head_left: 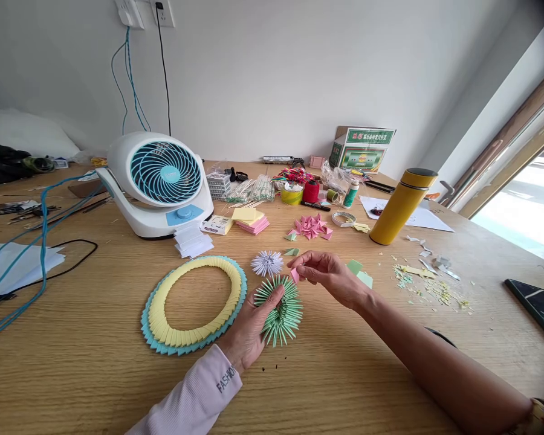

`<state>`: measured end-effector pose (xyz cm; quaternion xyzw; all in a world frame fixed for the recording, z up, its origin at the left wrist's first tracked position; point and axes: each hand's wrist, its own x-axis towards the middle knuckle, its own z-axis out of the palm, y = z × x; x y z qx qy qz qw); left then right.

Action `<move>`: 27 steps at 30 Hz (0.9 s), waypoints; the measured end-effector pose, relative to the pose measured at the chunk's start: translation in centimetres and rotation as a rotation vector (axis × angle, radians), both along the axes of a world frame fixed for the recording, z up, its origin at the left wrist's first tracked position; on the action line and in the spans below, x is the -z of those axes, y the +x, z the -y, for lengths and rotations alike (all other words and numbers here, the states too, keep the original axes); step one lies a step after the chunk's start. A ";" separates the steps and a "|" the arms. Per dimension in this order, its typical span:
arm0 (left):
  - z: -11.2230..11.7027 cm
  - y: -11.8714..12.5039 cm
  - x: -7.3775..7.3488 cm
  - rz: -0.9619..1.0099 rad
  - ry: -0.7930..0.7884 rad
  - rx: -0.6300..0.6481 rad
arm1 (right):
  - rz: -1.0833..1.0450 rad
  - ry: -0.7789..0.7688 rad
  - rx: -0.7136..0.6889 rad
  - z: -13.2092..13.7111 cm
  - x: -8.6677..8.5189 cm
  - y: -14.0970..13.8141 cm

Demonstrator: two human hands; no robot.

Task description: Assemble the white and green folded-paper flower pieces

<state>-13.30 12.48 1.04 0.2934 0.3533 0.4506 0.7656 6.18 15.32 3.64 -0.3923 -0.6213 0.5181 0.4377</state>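
Note:
My left hand [254, 323] grips a spiky ring of folded green paper [286, 314], thumb over its near face. A small folded pink paper piece [295, 275] is pinched in my right hand [324, 272], close above the green ring's upper edge. Just behind the ring lies a smaller spiky white-lilac paper rosette [267, 264]. To the left rests a large ring of folded paper [163, 323], yellow inside and blue outside. Folded pink pieces [312, 226] sit in a pile farther back, with green folded pieces [292, 252] nearby.
A white fan [163, 175] stands back left, with blue cables [43, 254] hanging beside it. Sticky note stacks [252, 220], a tape roll [344, 219] and a glue bottle [350, 194] are behind. At right are a yellow thermos [401, 208], paper scraps [435, 290] and a phone [537, 308].

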 end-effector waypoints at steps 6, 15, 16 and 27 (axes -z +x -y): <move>0.1 0.1 0.0 -0.010 -0.033 -0.009 | -0.046 0.061 0.016 0.1 -0.4 -0.2; 0.1 0.2 -0.2 -0.022 0.006 -0.006 | -0.048 0.031 0.010 0.0 0.6 -0.4; 0.1 0.2 -0.2 -0.022 0.013 -0.002 | -0.047 0.024 0.014 -0.1 0.7 -0.4; 0.1 0.3 -0.7 -0.013 -0.023 -0.013 | -0.097 -0.022 0.028 -0.1 1.1 -0.9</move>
